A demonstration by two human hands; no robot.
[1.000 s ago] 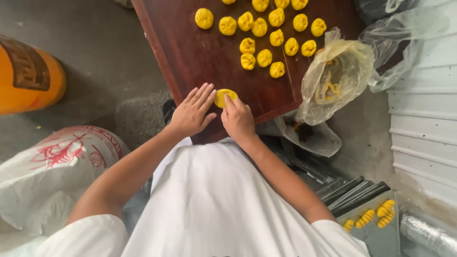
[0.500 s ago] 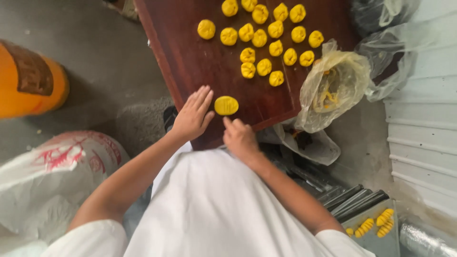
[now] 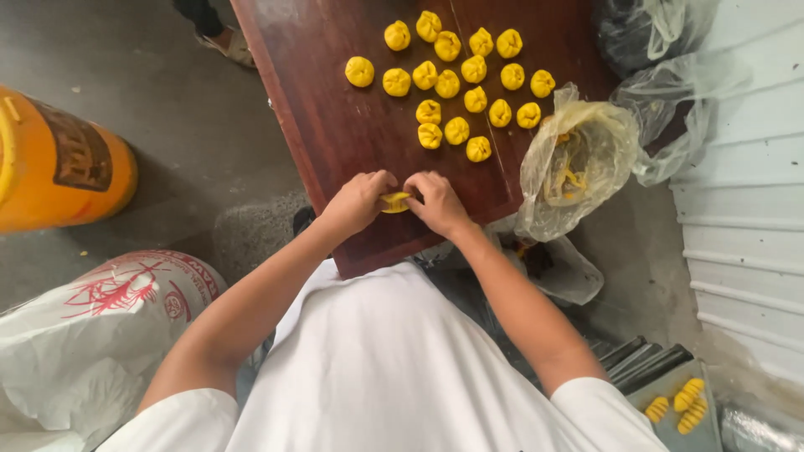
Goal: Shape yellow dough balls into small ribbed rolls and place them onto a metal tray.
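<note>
A flat round of yellow dough (image 3: 395, 202) is held between the left hand (image 3: 358, 201) and the right hand (image 3: 435, 203) just above the near edge of a dark, polished wooden table (image 3: 335, 125). Both hands are closed narrowly on the piece, fingertips pinched against its rim from either side, so that only a thin yellow sliver is seen between them. The step in hand is judged to be the gathering and pleating of the round. What such a fold seems to call for is a light, even pinch worked around the edge, since the dough looks soft and easily torn.

Farther up the table, a cluster of finished yellow dumplings (image 3: 463, 75) is laid out in loose rows, each small, rounded and creased at the top, none touching the hands. To the right of them a crumpled clear plastic bag (image 3: 578, 163) with yellow scraps inside is slumped at the table's edge. An orange drum (image 3: 59, 163) is stood on the grey concrete floor to the left, and a white printed sack (image 3: 92, 335) is seen beside the white-shirted person's left arm. A few ridged yellow pieces (image 3: 680, 400) are set on a grey tray at lower right.
</note>
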